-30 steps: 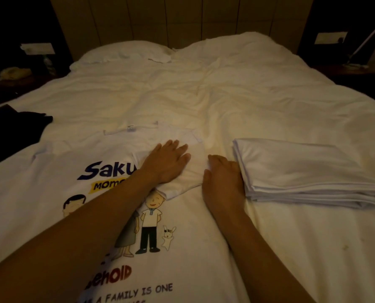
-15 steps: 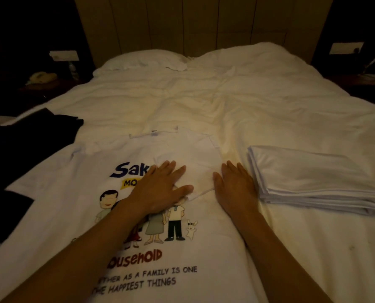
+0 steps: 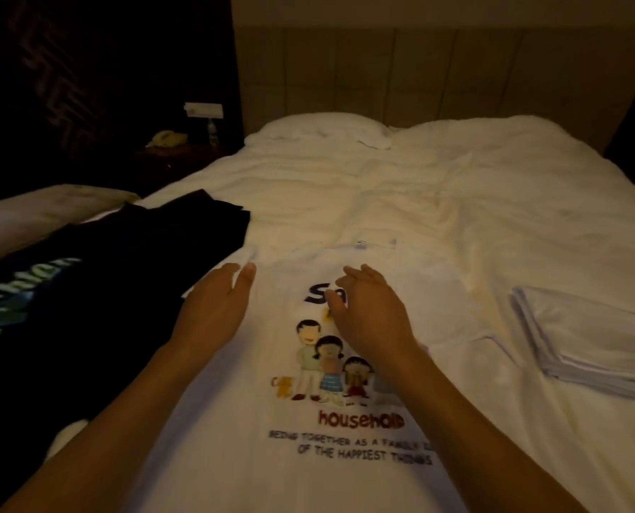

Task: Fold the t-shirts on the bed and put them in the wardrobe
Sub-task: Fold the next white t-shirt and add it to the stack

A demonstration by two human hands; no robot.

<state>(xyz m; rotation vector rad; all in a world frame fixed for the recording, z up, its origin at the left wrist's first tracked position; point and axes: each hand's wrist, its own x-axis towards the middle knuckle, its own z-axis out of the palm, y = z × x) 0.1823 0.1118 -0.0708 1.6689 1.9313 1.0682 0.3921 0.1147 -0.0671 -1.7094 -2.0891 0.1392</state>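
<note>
A: Both hands shifted left since the earlier frame. Left hand (image 3: 216, 309) was on the folded-in right sleeve, it's now at the left edge of the white printed t-shirt (image 3: 256, 431), beside the black shirt (image 3: 97, 298). Right hand (image 3: 371, 312) came off the bedsheet onto the chest print.

B: Finger state?

A: Left fingers straight and together, palm down, gripping nothing. Can't tell if they touch the cloth. Right fingers loosely bent over the "Sa" lettering, nothing pinched.

B: Where's the shirt?

A: Flat on the bed (image 3: 438, 201), print up, near centre, collar toward the far end. Right sleeve (image 3: 467, 346) folded inward, lying right of the right forearm.

B: Other items?

A: Stack of folded white shirts (image 3: 586, 338) at the right, apart from the printed one. Black shirt spread at the left, its edge next to the white shirt's left side. Pillow (image 3: 316, 133) at the far end by the headboard (image 3: 419, 75). Phone (image 3: 166, 138) on the dim nightstand, far left.
</note>
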